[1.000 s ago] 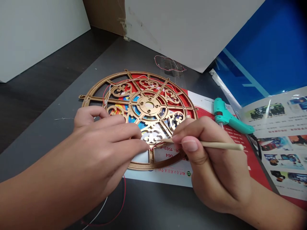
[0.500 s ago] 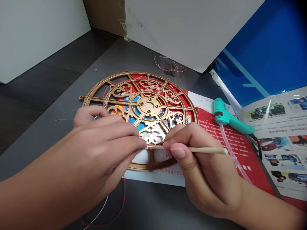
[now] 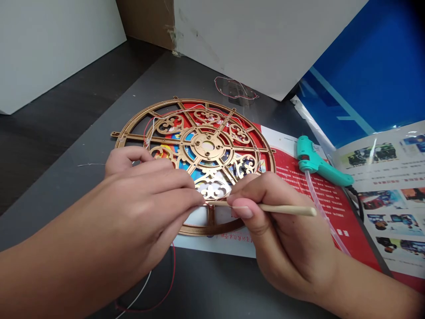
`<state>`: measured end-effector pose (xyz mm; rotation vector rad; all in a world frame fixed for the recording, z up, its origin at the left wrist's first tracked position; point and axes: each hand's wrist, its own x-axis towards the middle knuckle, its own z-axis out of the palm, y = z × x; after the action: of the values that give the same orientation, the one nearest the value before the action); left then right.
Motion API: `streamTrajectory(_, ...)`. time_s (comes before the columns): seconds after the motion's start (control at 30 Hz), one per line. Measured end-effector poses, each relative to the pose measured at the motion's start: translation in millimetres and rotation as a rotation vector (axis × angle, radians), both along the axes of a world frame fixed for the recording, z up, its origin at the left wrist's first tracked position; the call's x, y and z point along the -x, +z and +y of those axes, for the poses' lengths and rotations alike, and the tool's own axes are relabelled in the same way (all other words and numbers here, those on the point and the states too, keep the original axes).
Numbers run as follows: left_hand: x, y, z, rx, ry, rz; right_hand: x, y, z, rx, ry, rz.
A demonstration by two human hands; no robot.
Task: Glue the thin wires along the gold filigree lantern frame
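Note:
A round gold openwork wheel [image 3: 209,142], with scroll ornaments between its spokes, lies on a red and white printed sheet [image 3: 285,177]. My right hand [image 3: 282,221] pinches a pale wooden stick [image 3: 288,209], whose tip reaches the near part of the wheel's inner ring. Beside that tip, my left hand [image 3: 149,204] has its thumb and fingers pressed together at the ring; what they hold is hidden. Thin red and white wires [image 3: 152,126] run along the inner ring, and a loop of red and white wire [image 3: 173,270] hangs down below my left hand.
A teal glue gun [image 3: 322,164] with a clear glue stick lies to the right on the sheet. Behind the wheel is a small coil of thin wire [image 3: 235,88]. White boxes [image 3: 252,40] stand at the back, and a blue panel [image 3: 375,66] is at the right.
The stick has turned slightly in my right fingers, its tip still at the ring. Both hands stay almost in place, and the whole view has shifted a little.

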<state>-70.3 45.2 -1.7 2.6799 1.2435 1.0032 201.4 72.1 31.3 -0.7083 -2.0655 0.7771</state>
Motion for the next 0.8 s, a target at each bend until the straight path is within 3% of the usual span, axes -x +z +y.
streamTrajectory(0.2,-1.9,3.1,0.0,-0.008,0.007,-0.006,-1.2,0.0,0.1,-0.022,-0.023,-0.041)
streamTrajectory(0.5,-4.3,3.3,0.5,-0.001,0.029,-0.059,1.2,4.9,0.7,-0.002,0.052,-0.065)
streamTrajectory(0.8,-5.6,4.8,0.3,-0.023,0.057,-0.016,6.8,4.7,-0.1,0.105,0.055,-0.035)
